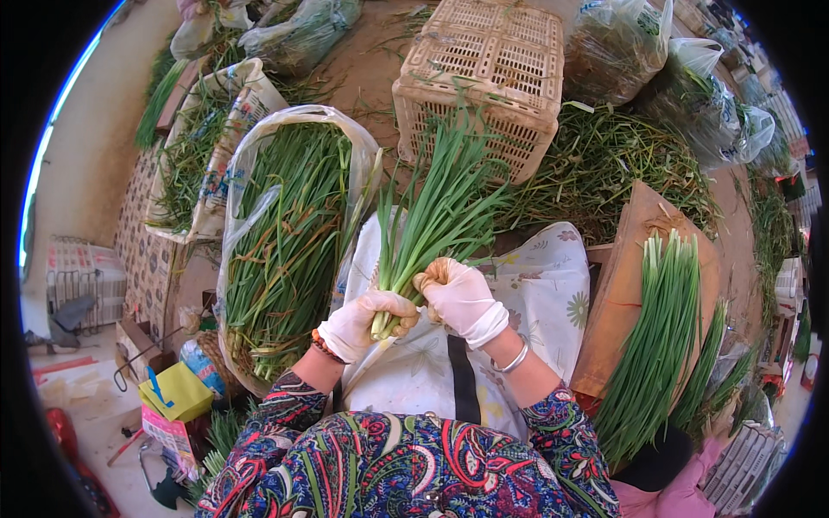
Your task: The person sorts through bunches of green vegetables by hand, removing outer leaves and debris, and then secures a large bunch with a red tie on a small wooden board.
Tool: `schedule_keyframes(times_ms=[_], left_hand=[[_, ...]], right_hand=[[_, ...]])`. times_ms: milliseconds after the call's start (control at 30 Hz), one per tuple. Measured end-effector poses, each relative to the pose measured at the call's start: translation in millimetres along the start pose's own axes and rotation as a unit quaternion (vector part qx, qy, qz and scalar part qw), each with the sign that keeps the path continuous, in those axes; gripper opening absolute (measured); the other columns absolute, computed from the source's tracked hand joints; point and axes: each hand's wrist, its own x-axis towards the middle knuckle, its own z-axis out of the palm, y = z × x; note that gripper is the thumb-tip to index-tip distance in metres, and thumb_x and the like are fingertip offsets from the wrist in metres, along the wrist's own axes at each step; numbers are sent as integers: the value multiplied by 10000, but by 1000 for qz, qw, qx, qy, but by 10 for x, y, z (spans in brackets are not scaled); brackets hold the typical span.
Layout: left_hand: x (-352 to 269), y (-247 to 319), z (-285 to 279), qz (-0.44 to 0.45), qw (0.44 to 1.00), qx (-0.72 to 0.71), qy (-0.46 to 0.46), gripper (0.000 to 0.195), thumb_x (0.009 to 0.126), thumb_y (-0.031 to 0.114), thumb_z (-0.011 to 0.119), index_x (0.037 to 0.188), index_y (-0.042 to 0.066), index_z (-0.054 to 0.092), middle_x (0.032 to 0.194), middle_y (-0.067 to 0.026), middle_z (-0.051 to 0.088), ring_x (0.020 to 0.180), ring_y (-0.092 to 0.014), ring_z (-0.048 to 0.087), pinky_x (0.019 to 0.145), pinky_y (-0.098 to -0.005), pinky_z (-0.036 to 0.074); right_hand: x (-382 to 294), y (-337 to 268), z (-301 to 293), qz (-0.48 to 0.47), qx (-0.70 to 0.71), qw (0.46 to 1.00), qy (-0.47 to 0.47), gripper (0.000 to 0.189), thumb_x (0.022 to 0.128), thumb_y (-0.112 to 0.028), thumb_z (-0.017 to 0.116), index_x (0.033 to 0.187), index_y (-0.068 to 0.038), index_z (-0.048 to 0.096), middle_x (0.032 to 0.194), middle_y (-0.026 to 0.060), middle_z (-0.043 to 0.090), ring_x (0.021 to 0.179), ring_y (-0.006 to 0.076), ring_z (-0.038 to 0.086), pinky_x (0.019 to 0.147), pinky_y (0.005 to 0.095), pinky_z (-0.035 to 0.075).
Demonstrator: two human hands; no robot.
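My left hand, in a white glove, grips a bunch of green garlic chives by its pale stem ends. The leaves fan up and away over my lap. Against the bunch's right side is my right hand, gloved too, with fingers curled in and stained brown at the tips. Whether it pinches a leaf is hidden. A white flowered apron with a black strap covers my lap. On my left stands an open clear plastic bag full of chives mixed with browned leaves.
To the right, trimmed chives lie on a brown board. A beige plastic crate stands ahead, beside heaped loose leaves. Filled bags sit beyond. A white basket of leaves and a yellow box are left.
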Motion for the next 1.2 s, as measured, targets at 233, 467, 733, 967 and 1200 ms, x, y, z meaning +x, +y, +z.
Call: schedule_keyframes(times_ms=[233, 467, 733, 967, 1200], left_hand=[[-27, 48, -58, 34, 997, -74, -11, 197, 768, 142, 583, 852, -36, 567, 749, -92, 561, 672, -129, 520, 604, -222, 411], [-20, 151, 129, 17, 995, 95, 28, 239, 794, 148, 550, 874, -70, 606, 745, -80, 575, 663, -124, 528, 611, -241, 419], [18, -2, -126, 39, 999, 20, -2, 195, 768, 112, 542, 842, -45, 631, 825, -116, 626, 736, -169, 583, 677, -266, 465], [135, -47, -143, 24, 980, -159, -121, 256, 770, 95, 547, 977, -48, 594, 901, -139, 625, 804, -216, 608, 752, -314, 492], [412, 161, 281, -38, 997, -56, -26, 350, 812, 117, 539, 1099, -83, 535, 910, -131, 625, 795, -188, 609, 734, -293, 495]], right_hand=[[-598, -499, -347, 54, 209, 950, -225, 53, 777, -51, 619, 790, -7, 592, 673, 65, 629, 370, 68, 448, 349, 201, 327], [-246, -376, -222, 4, -21, 1000, 15, 356, 824, -302, 642, 947, 22, 559, 619, 19, 556, 490, 56, 484, 441, 210, 390], [-85, -28, 31, 58, 233, 962, -129, 127, 854, -149, 567, 774, -52, 553, 549, 18, 546, 383, 58, 440, 354, 210, 321], [-338, -140, -119, 56, 211, 962, -164, 204, 848, -206, 621, 730, -51, 562, 518, -11, 514, 364, 67, 429, 339, 218, 298], [-583, -165, 47, 26, 219, 968, -117, 149, 834, -147, 641, 751, -63, 550, 564, -29, 509, 411, 36, 423, 372, 200, 296]])
